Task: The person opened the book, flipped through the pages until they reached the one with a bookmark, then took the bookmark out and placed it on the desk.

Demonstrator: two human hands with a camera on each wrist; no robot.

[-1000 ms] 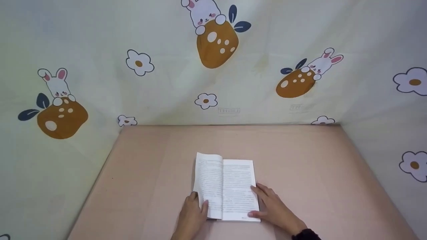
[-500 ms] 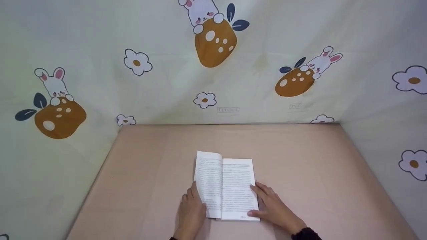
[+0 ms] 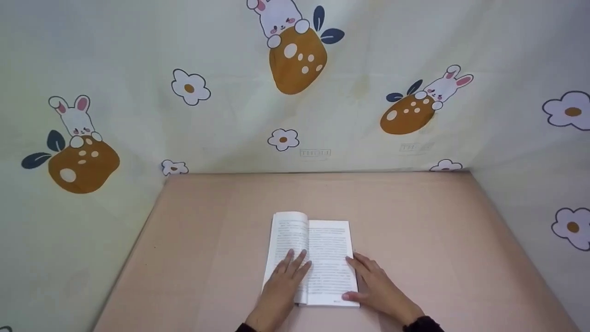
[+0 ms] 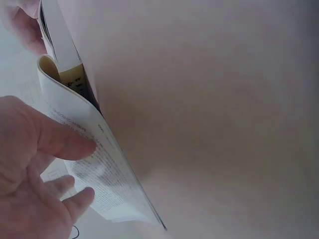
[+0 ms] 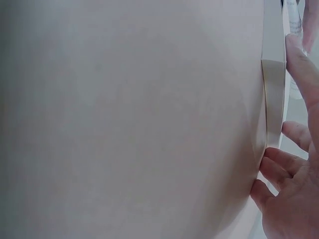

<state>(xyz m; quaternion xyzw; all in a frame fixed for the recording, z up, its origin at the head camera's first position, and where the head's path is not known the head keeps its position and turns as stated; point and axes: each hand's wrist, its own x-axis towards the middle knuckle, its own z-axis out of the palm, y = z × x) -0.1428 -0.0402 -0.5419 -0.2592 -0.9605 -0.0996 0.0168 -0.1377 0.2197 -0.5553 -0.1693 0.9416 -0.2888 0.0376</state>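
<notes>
An open paperback book lies on the table, with printed text on both pages. Its left-hand pages curve up from the spine. My left hand rests on the left page, fingers spread and fairly straight, tips close to the spine. In the left wrist view, the thumb lies over the printed page, and a yellowish cover strip shows under the curl. My right hand holds the book's right side. Its thumb is on the lower corner of the page, and several fingers curl along the thick outer edge.
A pinkish-beige table surface runs under the book. Pale fabric walls with rabbit, strawberry-like and flower prints enclose it at the back and both sides. Dark cuffs show at the wrists.
My left hand has moved from the book's left edge up onto the left page, its fingers spreading toward the spine. The left page now curves more. My right hand has stayed in place.
</notes>
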